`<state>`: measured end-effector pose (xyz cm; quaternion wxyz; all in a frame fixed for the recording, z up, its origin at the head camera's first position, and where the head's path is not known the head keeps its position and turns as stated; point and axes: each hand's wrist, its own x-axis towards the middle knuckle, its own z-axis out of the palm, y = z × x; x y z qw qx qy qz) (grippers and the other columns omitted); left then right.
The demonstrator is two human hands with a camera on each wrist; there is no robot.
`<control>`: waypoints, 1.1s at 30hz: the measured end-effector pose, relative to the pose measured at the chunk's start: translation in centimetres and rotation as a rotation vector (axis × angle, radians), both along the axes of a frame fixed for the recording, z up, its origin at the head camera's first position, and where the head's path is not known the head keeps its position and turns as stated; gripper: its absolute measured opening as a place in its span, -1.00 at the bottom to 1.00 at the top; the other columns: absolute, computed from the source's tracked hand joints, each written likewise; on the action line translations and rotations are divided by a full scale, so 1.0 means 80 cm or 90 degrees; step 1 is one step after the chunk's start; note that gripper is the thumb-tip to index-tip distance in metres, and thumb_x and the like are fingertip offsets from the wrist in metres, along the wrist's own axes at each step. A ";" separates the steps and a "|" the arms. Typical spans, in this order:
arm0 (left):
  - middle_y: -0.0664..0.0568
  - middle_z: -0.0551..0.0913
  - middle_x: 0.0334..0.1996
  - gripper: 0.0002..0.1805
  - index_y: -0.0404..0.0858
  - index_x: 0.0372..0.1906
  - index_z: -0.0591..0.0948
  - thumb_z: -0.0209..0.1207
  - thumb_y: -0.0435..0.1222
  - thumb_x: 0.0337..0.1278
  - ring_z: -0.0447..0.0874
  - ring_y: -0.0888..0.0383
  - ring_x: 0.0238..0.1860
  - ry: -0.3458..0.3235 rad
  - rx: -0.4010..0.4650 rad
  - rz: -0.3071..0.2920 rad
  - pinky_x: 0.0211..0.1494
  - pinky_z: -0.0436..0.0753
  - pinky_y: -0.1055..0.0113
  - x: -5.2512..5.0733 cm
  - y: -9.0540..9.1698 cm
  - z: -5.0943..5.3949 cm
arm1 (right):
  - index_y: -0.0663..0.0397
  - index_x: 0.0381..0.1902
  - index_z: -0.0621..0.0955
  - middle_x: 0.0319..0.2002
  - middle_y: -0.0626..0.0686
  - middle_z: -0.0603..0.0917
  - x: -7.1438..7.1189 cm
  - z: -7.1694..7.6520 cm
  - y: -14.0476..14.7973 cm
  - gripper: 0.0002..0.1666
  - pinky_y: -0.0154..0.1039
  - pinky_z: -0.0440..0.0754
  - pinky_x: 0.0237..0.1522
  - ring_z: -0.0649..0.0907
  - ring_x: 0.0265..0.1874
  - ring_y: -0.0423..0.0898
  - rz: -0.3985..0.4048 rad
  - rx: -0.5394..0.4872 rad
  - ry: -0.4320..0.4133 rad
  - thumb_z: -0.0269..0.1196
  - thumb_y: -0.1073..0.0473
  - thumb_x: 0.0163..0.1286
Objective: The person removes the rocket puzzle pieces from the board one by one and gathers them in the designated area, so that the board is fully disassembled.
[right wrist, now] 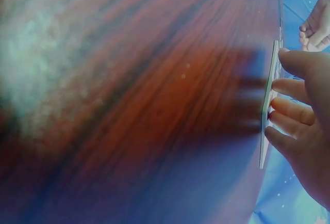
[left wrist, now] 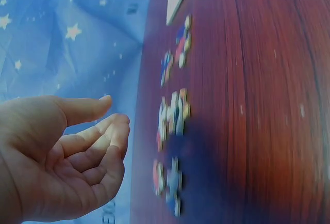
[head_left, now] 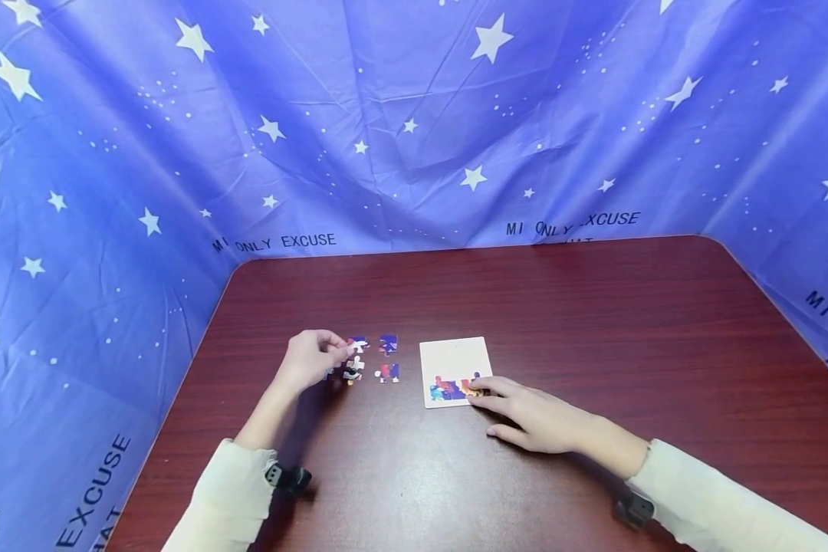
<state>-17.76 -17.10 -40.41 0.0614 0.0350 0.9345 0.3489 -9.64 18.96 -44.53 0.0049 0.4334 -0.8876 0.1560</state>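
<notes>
My left hand (head_left: pixel 310 359) hovers over the left cluster of jigsaw pieces (head_left: pixel 353 371). In the left wrist view its fingers (left wrist: pixel 117 131) are loosely bent, the thumb stands apart from them, and nothing shows between them. Pale square puzzle board (head_left: pixel 453 354) lies right of the loose pieces, with several joined colourful pieces (head_left: pixel 445 389) along its near edge. My right hand (head_left: pixel 541 420) rests at the board's near right corner, its fingertips on the pieces there and partly hiding them. From the right wrist, the fingers (right wrist: pixel 291 111) look spread and relaxed against the board.
Two separate pieces, a blue one (head_left: pixel 388 343) and a red and blue one (head_left: pixel 390 373), lie between the left cluster and the board. Dark red wooden table (head_left: pixel 593 307) extends around them. A blue star-patterned curtain (head_left: pixel 414 153) hangs behind and at both sides.
</notes>
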 end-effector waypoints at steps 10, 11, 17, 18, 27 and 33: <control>0.02 0.76 -0.39 -0.85 -0.19 -0.29 0.72 0.29 -0.20 0.10 0.67 0.25 -0.39 -0.009 0.040 -0.112 -0.29 0.58 0.41 -0.002 0.057 0.000 | 0.14 0.29 0.45 0.31 0.11 0.48 -0.013 -0.002 0.014 -0.37 -0.02 0.51 0.24 0.49 0.30 0.02 -0.035 -0.037 -0.003 0.28 0.07 0.29; 0.03 0.76 -0.38 -0.85 -0.18 -0.28 0.72 0.29 -0.20 0.11 0.68 0.24 -0.39 -0.010 0.044 -0.123 -0.28 0.58 0.41 -0.002 0.064 0.000 | 0.15 0.30 0.44 0.33 0.11 0.46 -0.016 -0.003 0.016 -0.35 -0.01 0.49 0.26 0.46 0.33 0.03 -0.049 -0.034 -0.013 0.28 0.06 0.29; 0.03 0.77 -0.40 -0.87 -0.19 -0.28 0.73 0.28 -0.25 0.11 0.65 0.28 -0.39 0.016 0.048 -0.211 -0.21 0.59 0.44 0.003 0.109 -0.014 | 0.18 0.38 0.33 0.44 0.15 0.30 -0.035 -0.003 0.021 -0.21 0.05 0.38 0.34 0.31 0.43 0.10 -0.110 -0.001 -0.071 0.27 -0.05 0.30; 0.02 0.77 -0.40 -0.86 -0.21 -0.26 0.73 0.27 -0.26 0.11 0.64 0.29 -0.38 0.019 0.047 -0.230 -0.20 0.59 0.45 0.004 0.117 -0.017 | 0.18 0.39 0.32 0.45 0.16 0.28 -0.038 -0.002 0.021 -0.19 0.05 0.37 0.35 0.30 0.44 0.11 -0.112 0.001 -0.077 0.27 -0.06 0.30; -0.03 0.75 -0.34 -0.73 -0.31 -0.10 0.70 0.27 -0.32 0.07 0.67 0.21 -0.32 0.033 0.011 -0.358 -0.22 0.54 0.53 0.020 0.181 -0.036 | 0.26 0.40 0.28 0.46 0.22 0.23 -0.057 0.003 0.016 -0.09 0.05 0.29 0.40 0.25 0.46 0.13 -0.116 0.005 -0.100 0.31 -0.10 0.25; -0.05 0.71 -0.37 -0.71 -0.38 -0.09 0.67 0.29 -0.40 0.02 0.63 0.21 -0.37 0.064 -0.019 -0.374 -0.26 0.49 0.54 0.025 0.197 -0.044 | 0.33 0.39 0.27 0.46 0.27 0.22 -0.061 0.000 0.013 -0.07 0.06 0.30 0.38 0.26 0.45 0.16 -0.110 0.007 -0.109 0.30 -0.11 0.25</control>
